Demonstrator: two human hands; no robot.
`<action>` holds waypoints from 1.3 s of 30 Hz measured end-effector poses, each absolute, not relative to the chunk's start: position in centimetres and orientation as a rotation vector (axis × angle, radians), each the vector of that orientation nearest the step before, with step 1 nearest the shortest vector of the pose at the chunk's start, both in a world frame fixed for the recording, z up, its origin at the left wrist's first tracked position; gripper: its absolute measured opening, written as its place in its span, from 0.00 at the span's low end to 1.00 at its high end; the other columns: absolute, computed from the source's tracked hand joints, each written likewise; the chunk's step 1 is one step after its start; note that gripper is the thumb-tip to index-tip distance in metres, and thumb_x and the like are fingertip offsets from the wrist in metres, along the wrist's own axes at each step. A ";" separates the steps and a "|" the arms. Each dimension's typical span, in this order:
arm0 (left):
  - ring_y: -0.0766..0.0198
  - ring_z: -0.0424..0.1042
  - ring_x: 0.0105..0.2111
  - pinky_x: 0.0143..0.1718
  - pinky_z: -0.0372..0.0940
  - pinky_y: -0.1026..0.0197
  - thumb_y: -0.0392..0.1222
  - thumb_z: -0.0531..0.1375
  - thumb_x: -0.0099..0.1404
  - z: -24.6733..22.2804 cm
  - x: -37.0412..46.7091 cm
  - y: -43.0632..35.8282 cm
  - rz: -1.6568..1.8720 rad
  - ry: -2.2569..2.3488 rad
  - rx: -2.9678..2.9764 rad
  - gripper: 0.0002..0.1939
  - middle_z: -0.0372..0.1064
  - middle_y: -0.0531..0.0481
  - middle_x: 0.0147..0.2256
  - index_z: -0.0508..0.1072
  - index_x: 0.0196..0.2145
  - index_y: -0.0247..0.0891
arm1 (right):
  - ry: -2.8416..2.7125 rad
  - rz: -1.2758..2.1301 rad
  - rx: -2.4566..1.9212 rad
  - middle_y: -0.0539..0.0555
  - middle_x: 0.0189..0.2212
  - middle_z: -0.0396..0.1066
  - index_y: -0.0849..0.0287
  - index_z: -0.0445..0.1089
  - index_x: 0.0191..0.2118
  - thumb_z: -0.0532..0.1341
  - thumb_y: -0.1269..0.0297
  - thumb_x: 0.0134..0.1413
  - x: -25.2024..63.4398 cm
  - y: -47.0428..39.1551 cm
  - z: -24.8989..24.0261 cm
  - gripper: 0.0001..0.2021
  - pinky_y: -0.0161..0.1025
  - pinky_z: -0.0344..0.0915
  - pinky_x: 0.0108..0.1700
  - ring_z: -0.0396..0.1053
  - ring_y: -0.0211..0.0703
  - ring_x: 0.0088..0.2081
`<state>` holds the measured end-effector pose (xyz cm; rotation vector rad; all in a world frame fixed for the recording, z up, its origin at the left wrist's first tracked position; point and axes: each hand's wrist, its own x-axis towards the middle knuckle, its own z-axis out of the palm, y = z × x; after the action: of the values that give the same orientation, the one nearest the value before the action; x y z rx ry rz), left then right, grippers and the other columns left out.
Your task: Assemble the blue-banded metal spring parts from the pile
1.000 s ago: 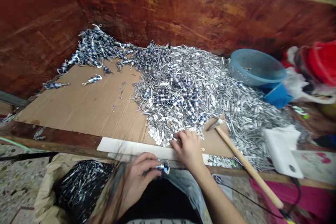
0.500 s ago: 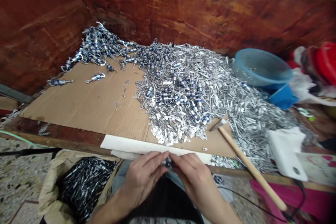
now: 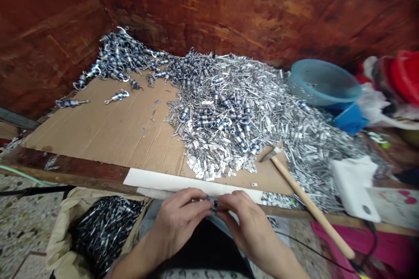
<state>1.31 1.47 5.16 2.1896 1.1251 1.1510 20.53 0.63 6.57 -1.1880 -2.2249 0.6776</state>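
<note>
A small blue and silver metal fitting [image 3: 214, 204] is pinched between my two hands, over my lap at the table's front edge. My left hand [image 3: 181, 213] grips its left end with thumb and fingers, which cover most of that side. On the other end, the fingertips of my right hand [image 3: 240, 216] are closed. Beyond my hands, a heap of small flat metal links [image 3: 211, 157] lies on a cardboard sheet [image 3: 137, 135]. Several similar blue and silver fittings [image 3: 240, 124] rest among the loose parts.
A hammer [image 3: 309, 202] lies at the right, its handle past the table edge. Behind it are a white device [image 3: 355, 192] and a blue basin [image 3: 324, 83]. More fittings [image 3: 122, 54] pile up at back left. A sack [image 3: 62, 226] of dark metal parts stands below left.
My fingers have shifted on the fitting, and the right fingertips have drawn slightly apart from the left. More of its blue part shows. The view has moved a little.
</note>
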 end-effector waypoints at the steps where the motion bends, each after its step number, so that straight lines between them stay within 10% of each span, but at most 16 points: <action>1: 0.65 0.74 0.32 0.33 0.70 0.66 0.36 0.57 0.64 5.2 1.4 1.5 1.138 1.131 2.162 0.06 0.73 0.48 0.33 0.75 0.36 0.38 | -2.187 0.716 -1.185 0.50 0.33 0.69 0.53 0.54 0.51 0.54 0.75 0.57 20.6 0.7 6.5 0.17 0.36 0.65 0.37 0.67 0.39 0.34; 12: 0.66 0.73 0.32 0.34 0.68 0.67 0.36 0.61 0.59 4.9 1.5 1.3 1.011 1.222 1.700 0.03 0.72 0.51 0.31 0.74 0.29 0.39 | -1.897 0.950 -1.326 0.50 0.35 0.66 0.51 0.54 0.52 0.56 0.69 0.57 20.7 0.7 5.9 0.18 0.36 0.65 0.41 0.67 0.38 0.39; 19: 0.65 0.72 0.32 0.34 0.68 0.64 0.39 0.61 0.59 4.7 1.7 1.5 1.018 1.339 1.619 0.04 0.71 0.52 0.30 0.74 0.28 0.39 | -2.000 0.719 -1.441 0.53 0.35 0.62 0.54 0.64 0.35 0.55 0.69 0.58 20.1 0.8 5.8 0.03 0.39 0.63 0.39 0.61 0.43 0.40; 30: 0.68 0.71 0.31 0.34 0.67 0.68 0.35 0.61 0.59 5.0 2.2 1.2 1.077 1.331 1.596 0.03 0.70 0.53 0.29 0.74 0.28 0.40 | -2.088 0.135 -1.387 0.55 0.35 0.64 0.58 0.64 0.36 0.54 0.75 0.56 18.8 0.1 5.3 0.06 0.42 0.60 0.40 0.61 0.44 0.38; 39: 0.67 0.71 0.31 0.34 0.67 0.67 0.35 0.61 0.58 5.0 2.3 1.3 1.056 1.290 1.535 0.03 0.70 0.53 0.29 0.74 0.27 0.39 | -2.138 0.425 -1.158 0.52 0.31 0.69 0.58 0.62 0.47 0.55 0.74 0.57 19.8 0.5 5.0 0.12 0.42 0.62 0.39 0.65 0.41 0.34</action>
<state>2.27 1.31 5.02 1.5355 1.2902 1.0562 19.77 0.48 4.99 -1.1581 -2.1380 0.4248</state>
